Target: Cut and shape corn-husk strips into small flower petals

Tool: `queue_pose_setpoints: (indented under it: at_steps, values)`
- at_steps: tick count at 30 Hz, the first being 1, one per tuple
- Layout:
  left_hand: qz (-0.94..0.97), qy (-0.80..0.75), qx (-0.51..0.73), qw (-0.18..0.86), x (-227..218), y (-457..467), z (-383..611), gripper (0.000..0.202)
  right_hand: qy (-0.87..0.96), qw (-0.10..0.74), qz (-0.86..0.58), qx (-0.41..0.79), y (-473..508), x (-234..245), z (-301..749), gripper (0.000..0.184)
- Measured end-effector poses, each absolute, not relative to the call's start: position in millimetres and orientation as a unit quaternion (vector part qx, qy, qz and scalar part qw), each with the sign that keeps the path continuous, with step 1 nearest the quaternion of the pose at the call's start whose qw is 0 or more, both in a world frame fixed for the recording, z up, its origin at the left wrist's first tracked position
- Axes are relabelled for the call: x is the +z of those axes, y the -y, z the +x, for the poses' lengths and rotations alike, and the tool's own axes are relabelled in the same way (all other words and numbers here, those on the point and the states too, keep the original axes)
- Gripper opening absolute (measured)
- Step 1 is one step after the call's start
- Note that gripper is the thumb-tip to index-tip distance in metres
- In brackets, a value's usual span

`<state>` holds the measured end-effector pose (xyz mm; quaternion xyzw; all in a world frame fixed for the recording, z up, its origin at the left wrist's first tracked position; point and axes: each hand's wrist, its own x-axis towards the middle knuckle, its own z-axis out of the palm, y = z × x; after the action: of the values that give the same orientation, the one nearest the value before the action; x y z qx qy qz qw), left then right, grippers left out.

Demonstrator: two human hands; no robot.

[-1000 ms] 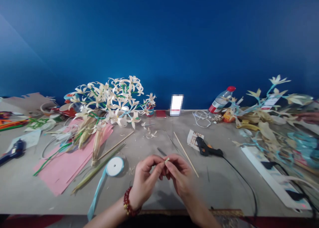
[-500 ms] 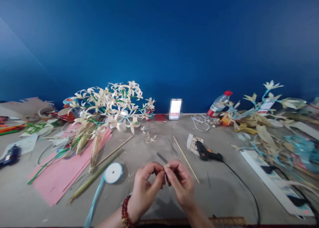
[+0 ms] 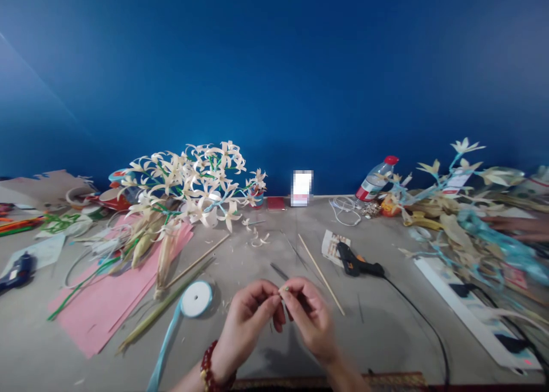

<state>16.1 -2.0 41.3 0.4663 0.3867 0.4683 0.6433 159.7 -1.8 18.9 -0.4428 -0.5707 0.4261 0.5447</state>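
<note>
My left hand and my right hand meet over the near middle of the grey table. Their fingertips pinch a tiny pale piece between them; it is too small to name. A red bead bracelet circles my left wrist. A roll of light blue ribbon lies just left of my left hand. A thin wooden stick lies just beyond my right hand.
A bunch of cream paper flowers lies at back left over pink paper. A black glue gun with its cord sits to the right. A plastic bottle and more dried leaves crowd the right side. Someone else's arm blurs at far right.
Both hands have slid slightly nearer to me, still pinching the small piece. The view tilted a little. A blurred arm and blue ribbon shifted at the far right.
</note>
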Motion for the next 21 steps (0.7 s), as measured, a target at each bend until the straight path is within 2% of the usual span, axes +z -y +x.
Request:
queue_pose_setpoints:
  at_steps: [4, 9, 14, 21]
  values:
    - [0.444, -0.383, 0.470, 0.660, 38.7, 1.7, 16.7, 0.029, 0.570, 0.537, -0.437, 0.442, 1.2, 20.4, 161.0, 0.023]
    - [0.520, -0.427, 0.492, 0.552, 35.8, 5.2, 16.3, 0.027, 0.551, 0.538, -0.414, 0.485, 0.8, 20.4, 161.1, 0.020]
    - [0.592, -0.457, 0.476, 0.463, 37.8, 8.0, 15.4, 0.023, 0.565, 0.542, -0.430, 0.450, -0.7, 22.6, 159.5, 0.018]
    - [0.593, -0.464, 0.464, 0.467, 37.1, 8.8, 15.2, 0.023, 0.579, 0.531, -0.435, 0.440, -3.4, 26.5, 160.0, 0.019]
